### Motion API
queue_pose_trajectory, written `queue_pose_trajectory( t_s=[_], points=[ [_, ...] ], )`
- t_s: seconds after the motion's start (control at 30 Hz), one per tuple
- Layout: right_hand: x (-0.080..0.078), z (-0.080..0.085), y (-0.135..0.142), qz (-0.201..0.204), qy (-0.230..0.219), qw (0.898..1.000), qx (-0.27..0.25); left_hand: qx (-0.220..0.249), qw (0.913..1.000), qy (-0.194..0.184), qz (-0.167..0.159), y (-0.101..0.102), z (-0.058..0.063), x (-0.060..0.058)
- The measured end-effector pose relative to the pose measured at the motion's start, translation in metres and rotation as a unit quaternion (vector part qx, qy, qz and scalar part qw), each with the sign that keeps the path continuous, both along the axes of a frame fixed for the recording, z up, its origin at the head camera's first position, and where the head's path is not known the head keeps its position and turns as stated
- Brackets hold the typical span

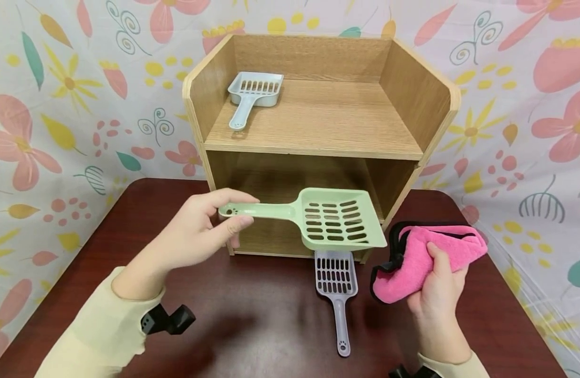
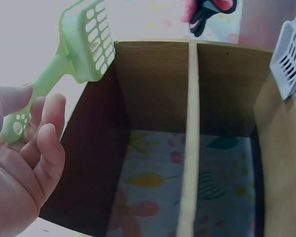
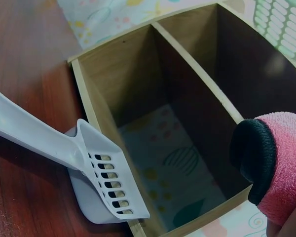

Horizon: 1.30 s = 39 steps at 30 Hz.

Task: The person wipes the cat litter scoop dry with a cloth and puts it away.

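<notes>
My left hand (image 1: pixel 195 226) pinches a light green slotted litter scoop (image 1: pixel 254 211) by the end of its handle, thumb on the near side. The scoop's head is held out to the right, in front of the wooden shelf. In my right hand (image 1: pixel 438 294) is a folded pink cloth (image 1: pixel 427 257) with black edging, gripped with the thumb on top. A lavender-grey litter scoop (image 1: pixel 341 320) lies between the hands, its handle toward me; the green scoop's head overlaps its far end. The cloth (image 3: pixel 286 163) also shows beside the shelf frame in the right wrist view.
A wooden shelf unit (image 1: pixel 313 149) stands at the back of the dark red-brown table (image 1: pixel 271 315). On its top level, at the left, sits a pale blue-grey scoop (image 1: pixel 245 110) with a shallow tray. Floral fabric (image 1: pixel 82 131) hangs behind and around the table.
</notes>
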State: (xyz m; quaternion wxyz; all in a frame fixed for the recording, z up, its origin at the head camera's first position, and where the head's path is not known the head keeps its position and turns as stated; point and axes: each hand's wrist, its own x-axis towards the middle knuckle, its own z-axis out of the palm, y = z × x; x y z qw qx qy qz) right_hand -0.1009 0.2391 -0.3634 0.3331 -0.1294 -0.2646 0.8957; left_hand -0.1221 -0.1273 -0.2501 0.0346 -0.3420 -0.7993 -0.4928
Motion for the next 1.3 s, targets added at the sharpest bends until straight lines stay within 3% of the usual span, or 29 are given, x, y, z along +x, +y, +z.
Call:
queue_pose_trajectory(
  t_s=[0.3, 0.57, 0.7, 0.9, 1.1, 1.17, 1.3],
  points=[
    [0.0, -0.001, 0.001, 0.006, 0.004, 1.0, -0.001, 0.004, 0.9973, 0.037, 0.063, 0.004, 0.034, -0.006],
    [0.001, -0.001, -0.001, 0.011, 0.004, 1.0, -0.003, 0.016, 0.995, 0.045, 0.087, 0.01, 0.046, -0.01],
    [0.002, -0.002, -0.001, 0.014, 0.001, 1.0, -0.001, 0.02, 0.9913, 0.074, 0.107, 0.012, 0.051, -0.01],
    [0.001, -0.002, 0.0, 0.013, 0.003, 1.0, -0.001, 0.004, 0.9752, 0.158, 0.155, 0.017, 0.055, -0.016],
    [0.001, -0.003, 0.001, 0.016, 0.003, 1.0, 0.002, -0.015, 0.9398, 0.265, 0.215, 0.027, 0.059, -0.025],
    [0.001, -0.003, 0.0, 0.016, 0.005, 1.0, -0.001, -0.005, 0.9343, 0.272, 0.23, 0.031, 0.06, -0.028],
    [0.001, -0.003, 0.0, 0.014, 0.004, 1.0, -0.003, 0.018, 0.9347, 0.245, 0.257, 0.041, 0.063, -0.032]
  ],
)
